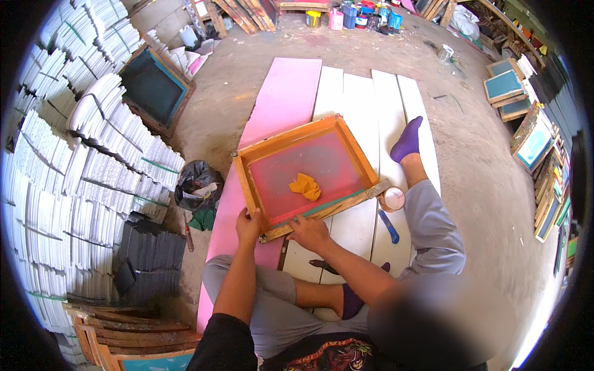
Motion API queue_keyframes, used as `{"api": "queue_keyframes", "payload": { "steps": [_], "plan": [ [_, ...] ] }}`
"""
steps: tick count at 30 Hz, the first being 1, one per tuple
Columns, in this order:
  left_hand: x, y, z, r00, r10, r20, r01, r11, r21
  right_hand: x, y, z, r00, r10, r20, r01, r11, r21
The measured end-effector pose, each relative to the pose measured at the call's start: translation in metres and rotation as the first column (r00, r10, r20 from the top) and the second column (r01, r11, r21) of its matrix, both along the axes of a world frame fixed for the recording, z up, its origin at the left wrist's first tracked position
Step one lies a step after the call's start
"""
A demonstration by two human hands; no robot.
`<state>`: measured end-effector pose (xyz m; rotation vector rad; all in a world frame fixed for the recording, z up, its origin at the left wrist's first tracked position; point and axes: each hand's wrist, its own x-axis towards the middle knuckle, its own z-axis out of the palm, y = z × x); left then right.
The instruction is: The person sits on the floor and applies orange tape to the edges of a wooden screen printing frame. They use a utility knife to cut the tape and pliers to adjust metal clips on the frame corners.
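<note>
A wooden screen-printing frame (247,185) with a pink-red mesh lies flat on white boards (359,93) and a pink sheet (278,99). An orange crumpled cloth (305,185) rests on the mesh near its middle. My left hand (248,224) grips the frame's near left corner. My right hand (309,232) presses on the frame's near wooden edge. I sit on the floor with grey trousers and purple socks, right leg stretched beside the frame.
A small round open tin (393,198) and a blue-handled tool (389,227) lie right of the frame. A black bag (197,183) sits left. Stacks of white sheets (93,154) fill the left side; framed screens (504,86) lean at right. Paint pots (352,17) stand far back.
</note>
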<state>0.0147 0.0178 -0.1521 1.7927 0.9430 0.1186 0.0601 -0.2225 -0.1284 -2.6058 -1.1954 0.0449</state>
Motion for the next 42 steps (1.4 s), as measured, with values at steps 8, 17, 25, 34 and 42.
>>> {"api": "queue_keyframes", "payload": {
  "steps": [8,17,25,34,42],
  "plan": [
    [-0.007,-0.021,0.029,0.928,-0.184,-0.324,0.31,0.865,0.395,0.069,-0.124,0.012,0.94,-0.34,-0.022,0.333,0.931,-0.152],
    [0.0,0.006,0.02,0.961,-0.124,-0.246,0.232,0.844,0.483,0.056,-0.133,0.005,0.928,-0.371,-0.017,0.36,0.908,-0.214],
    [-0.007,0.015,0.014,0.972,-0.093,-0.216,0.19,0.852,0.488,0.053,-0.132,0.042,0.909,-0.415,0.033,0.412,0.886,-0.21],
    [0.007,0.024,0.005,0.996,-0.065,-0.068,0.088,0.902,0.422,0.04,-0.125,0.024,0.884,-0.468,-0.012,0.454,0.863,-0.222],
    [0.009,-0.001,0.017,0.998,-0.041,-0.047,0.059,0.871,0.488,0.029,-0.183,0.048,0.801,-0.598,0.012,0.598,0.801,-0.028]
  ]
}}
